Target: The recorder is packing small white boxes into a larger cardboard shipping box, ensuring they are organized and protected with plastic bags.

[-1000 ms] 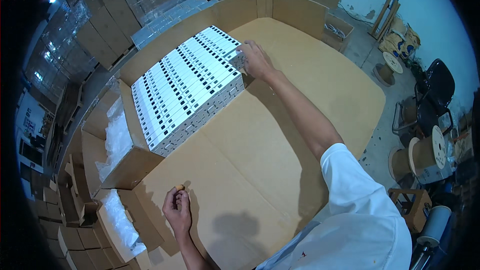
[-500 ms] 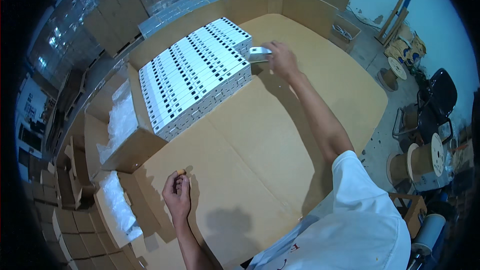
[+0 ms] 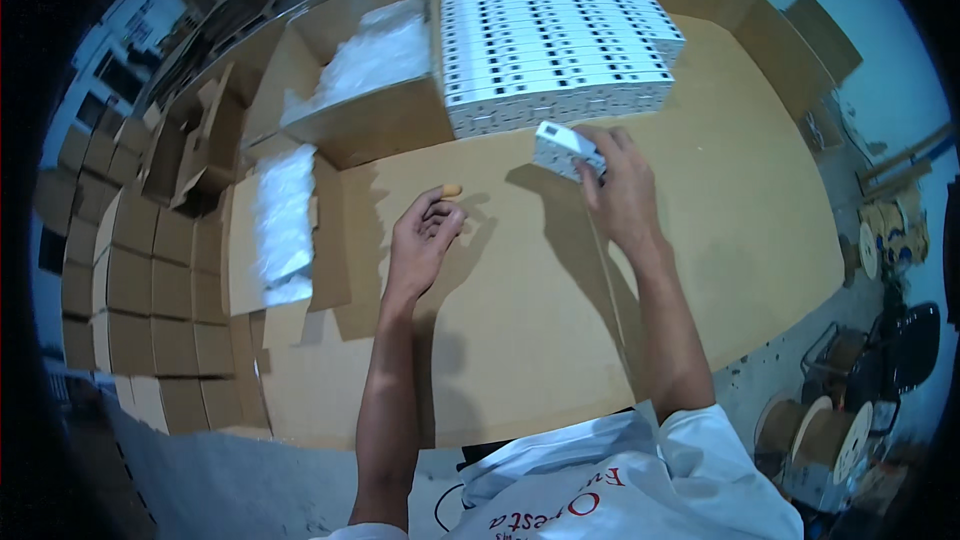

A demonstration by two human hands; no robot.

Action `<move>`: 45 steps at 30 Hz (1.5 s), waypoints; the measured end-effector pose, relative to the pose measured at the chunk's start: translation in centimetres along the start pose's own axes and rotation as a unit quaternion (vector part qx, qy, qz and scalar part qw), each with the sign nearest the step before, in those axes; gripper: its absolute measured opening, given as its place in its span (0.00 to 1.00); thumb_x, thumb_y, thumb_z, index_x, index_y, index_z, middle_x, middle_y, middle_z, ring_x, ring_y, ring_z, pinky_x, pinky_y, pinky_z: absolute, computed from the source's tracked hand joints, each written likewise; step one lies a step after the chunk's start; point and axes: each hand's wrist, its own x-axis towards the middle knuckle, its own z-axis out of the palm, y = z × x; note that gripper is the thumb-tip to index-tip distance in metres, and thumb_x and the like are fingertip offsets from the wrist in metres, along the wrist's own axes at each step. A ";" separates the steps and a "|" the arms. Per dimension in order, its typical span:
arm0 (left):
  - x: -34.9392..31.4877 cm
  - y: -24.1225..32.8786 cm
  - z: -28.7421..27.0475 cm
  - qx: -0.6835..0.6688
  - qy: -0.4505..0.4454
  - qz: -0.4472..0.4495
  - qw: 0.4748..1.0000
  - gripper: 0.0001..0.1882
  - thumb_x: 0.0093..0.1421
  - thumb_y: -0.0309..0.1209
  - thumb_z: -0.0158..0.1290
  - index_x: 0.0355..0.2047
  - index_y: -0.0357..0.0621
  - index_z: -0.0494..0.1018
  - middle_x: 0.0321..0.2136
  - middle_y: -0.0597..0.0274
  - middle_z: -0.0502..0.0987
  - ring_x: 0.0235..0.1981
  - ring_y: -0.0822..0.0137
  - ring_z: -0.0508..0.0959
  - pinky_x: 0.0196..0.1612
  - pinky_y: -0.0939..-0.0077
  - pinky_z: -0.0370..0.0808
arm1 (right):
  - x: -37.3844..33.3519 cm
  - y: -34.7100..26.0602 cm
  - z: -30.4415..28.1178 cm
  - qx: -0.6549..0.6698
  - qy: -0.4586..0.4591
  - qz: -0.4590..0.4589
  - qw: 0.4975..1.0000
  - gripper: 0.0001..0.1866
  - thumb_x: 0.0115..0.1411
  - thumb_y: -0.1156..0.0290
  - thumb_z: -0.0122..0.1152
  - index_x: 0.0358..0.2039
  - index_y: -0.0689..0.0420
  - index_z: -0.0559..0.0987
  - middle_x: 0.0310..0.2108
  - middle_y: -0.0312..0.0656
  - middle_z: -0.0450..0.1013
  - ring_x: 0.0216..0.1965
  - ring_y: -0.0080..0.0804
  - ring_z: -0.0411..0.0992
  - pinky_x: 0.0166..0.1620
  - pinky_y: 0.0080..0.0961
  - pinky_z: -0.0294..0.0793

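My right hand (image 3: pixel 622 190) grips a slim white box (image 3: pixel 565 148), thumb on the near side and fingers over the far side. The box is held above the cardboard surface, its short printed end toward the left. Behind it sits a block of matching white boxes (image 3: pixel 550 40), packed in tight rows with small dark squares on their tops. My left hand (image 3: pixel 425 240) hovers over the cardboard, its fingers loosely bent and apart, with nothing in them. An orange-tan cover (image 3: pixel 452 190) shows on one of its fingertips.
Left of the stack stands an open carton (image 3: pixel 390 120) with clear plastic wrap inside. A smaller open carton (image 3: pixel 330 240) with bubble wrap (image 3: pixel 285 225) lies nearer. Brown boxes (image 3: pixel 130 280) are stacked at far left. Spools (image 3: pixel 815 430) and a black chair (image 3: pixel 905 350) stand at right.
My right hand has brought the white box from beside the stack's right end nearer to me. My left hand has moved forward. The view has turned left.
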 end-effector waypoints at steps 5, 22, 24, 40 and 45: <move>-1.4 1.8 -3.4 -0.132 -0.048 -0.092 0.986 0.18 0.73 0.38 0.45 0.55 0.40 0.70 0.30 0.62 0.79 0.27 0.76 0.76 0.28 0.84 0.71 | -3.3 -7.8 5.0 0.091 -0.081 -0.053 0.991 0.17 0.57 0.78 0.62 0.47 0.51 0.78 0.42 0.45 0.72 0.38 0.50 0.75 0.37 0.42 0.76; -1.2 0.5 -2.7 0.029 0.020 0.031 0.999 0.43 0.61 0.18 0.56 0.72 0.45 0.47 0.45 0.50 0.78 0.47 0.67 0.77 0.51 0.71 0.76 | -4.3 -3.9 10.3 0.298 -0.086 0.087 0.947 0.17 0.57 0.82 0.63 0.46 0.61 0.71 0.40 0.50 0.77 0.40 0.37 0.80 0.43 0.31 0.80; -1.2 0.7 -2.5 0.080 0.048 0.043 0.995 0.42 0.60 0.17 0.57 0.71 0.44 0.49 0.45 0.50 0.79 0.47 0.67 0.77 0.53 0.70 0.75 | -4.1 -3.9 10.1 0.298 -0.074 0.070 0.949 0.19 0.58 0.82 0.63 0.48 0.61 0.70 0.38 0.50 0.78 0.42 0.39 0.80 0.44 0.32 0.80; -0.8 2.3 -3.6 0.077 0.120 0.141 0.980 0.34 0.61 0.25 0.58 0.65 0.37 0.57 0.43 0.57 0.79 0.45 0.65 0.78 0.51 0.70 0.74 | -3.0 -4.7 8.8 0.256 -0.118 0.047 0.958 0.24 0.54 0.81 0.65 0.52 0.61 0.70 0.43 0.52 0.77 0.46 0.44 0.79 0.50 0.35 0.78; 2.6 10.6 -4.2 0.210 0.211 0.164 0.941 0.11 0.63 0.28 0.56 0.43 0.35 0.77 0.36 0.56 0.80 0.35 0.67 0.77 0.41 0.72 0.74 | -1.5 -5.0 7.6 0.261 -0.129 0.062 0.955 0.27 0.52 0.78 0.67 0.53 0.62 0.70 0.43 0.52 0.77 0.45 0.45 0.78 0.50 0.37 0.76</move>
